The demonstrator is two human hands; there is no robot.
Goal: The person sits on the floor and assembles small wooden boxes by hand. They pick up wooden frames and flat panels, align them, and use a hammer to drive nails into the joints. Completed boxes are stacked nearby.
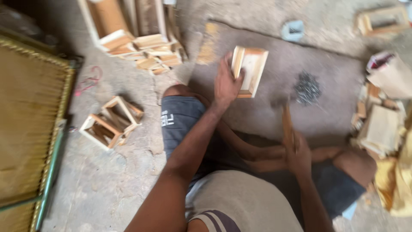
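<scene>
My left hand grips a small open wooden box frame by its left side and holds it up over a grey mat. Lower down, by my crossed legs, my right hand is closed around the wooden handle of a hammer, whose head points up toward the mat; motion blur hides the head. A dark pile of small nails lies on the mat just right of the frame.
Two finished wooden frames lie on the dusty floor at left. More frames and wood pieces are stacked at the top. A woven golden panel fills the left edge. Wood offcuts and bags crowd the right.
</scene>
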